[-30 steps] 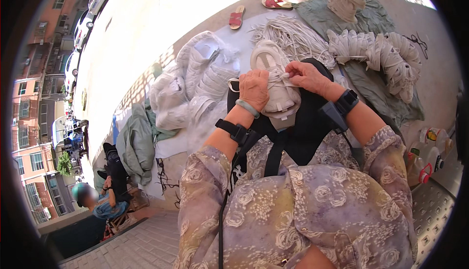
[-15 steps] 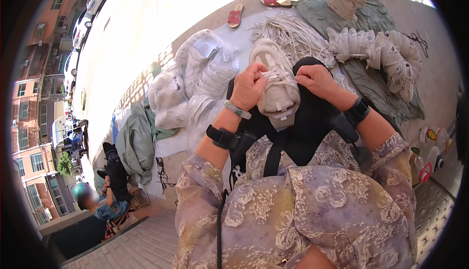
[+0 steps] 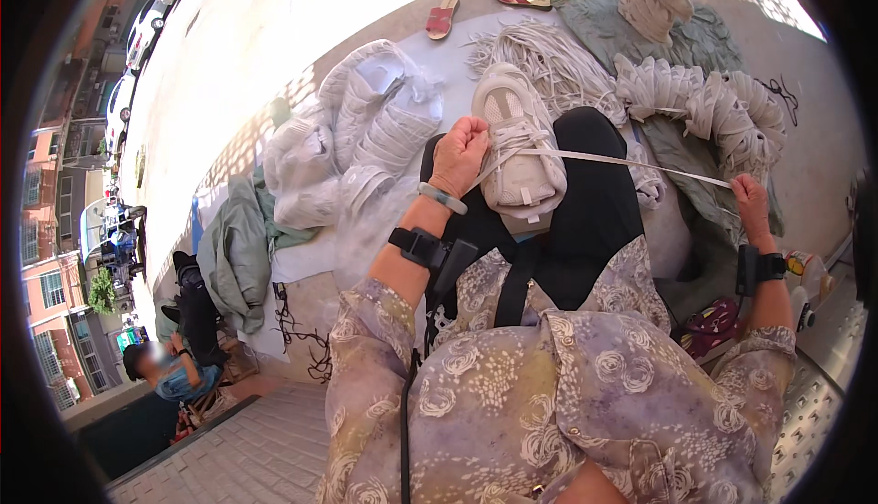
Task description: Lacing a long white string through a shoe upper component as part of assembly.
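A beige sneaker [image 3: 518,147] rests on my lap, sole side down, toe pointing away. My left hand [image 3: 460,152] grips its left side near the eyelets. A flat white shoelace [image 3: 631,162] runs taut from the shoe out to the right. My right hand [image 3: 750,204] is closed on the lace's far end, stretched well away from the shoe. Both wrists wear black bands.
A heap of white sneakers in clear bags [image 3: 352,138] lies to the left. Loose white laces [image 3: 549,51] and more laced sneakers [image 3: 713,106] lie ahead on a green cloth. Red sandals [image 3: 442,17] sit farther off. A person [image 3: 174,362] sits at lower left.
Both hands were together at the shoe's top. Now my right hand has swung far out to the right, drawing the lace taut, while my left hand stays on the shoe.
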Demonstrator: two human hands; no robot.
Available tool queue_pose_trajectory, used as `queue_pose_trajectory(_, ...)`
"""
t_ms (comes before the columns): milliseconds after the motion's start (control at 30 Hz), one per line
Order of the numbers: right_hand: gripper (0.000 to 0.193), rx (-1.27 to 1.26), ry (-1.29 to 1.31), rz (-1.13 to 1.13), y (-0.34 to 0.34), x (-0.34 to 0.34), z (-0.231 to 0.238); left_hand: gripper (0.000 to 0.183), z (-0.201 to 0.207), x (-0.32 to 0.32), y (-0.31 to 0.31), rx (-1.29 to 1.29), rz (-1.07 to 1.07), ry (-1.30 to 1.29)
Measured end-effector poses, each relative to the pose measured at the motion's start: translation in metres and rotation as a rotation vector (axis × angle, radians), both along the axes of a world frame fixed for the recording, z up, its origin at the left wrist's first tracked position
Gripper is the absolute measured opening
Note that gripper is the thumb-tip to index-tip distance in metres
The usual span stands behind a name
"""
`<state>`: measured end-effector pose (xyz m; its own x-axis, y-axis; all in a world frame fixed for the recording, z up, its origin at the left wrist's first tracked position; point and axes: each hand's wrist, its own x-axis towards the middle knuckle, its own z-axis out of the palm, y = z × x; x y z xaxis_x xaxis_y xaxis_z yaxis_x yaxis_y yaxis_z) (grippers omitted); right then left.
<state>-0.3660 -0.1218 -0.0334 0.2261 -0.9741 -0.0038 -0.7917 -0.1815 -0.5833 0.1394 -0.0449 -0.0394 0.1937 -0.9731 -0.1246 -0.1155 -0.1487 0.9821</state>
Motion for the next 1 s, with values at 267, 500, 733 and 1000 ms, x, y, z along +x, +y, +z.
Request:
queue_pose_trajectory(267,0.02,0.028,0.255,0.025,0.01,0.01,-0.027,0.015,0.012,-0.009,0.024,-0.008,-0.064,-0.56)
queue_pose_trajectory(500,0.018,0.138,0.288,0.255,-0.005,0.065,-0.026,0.019,0.022,-0.023,0.017,-0.201,-0.044,-0.749)
queue_pose_trajectory(733,0.02,0.07,0.222,0.362,-0.002,0.093,-0.025,0.013,0.033,-0.034,0.003,-0.248,-0.143,-0.934)
queue_pose_trajectory(1000,0.016,0.141,0.236,0.364,0.004,0.08,-0.03,0.019,0.039,-0.028,0.028,-0.407,-0.325,-1.064)
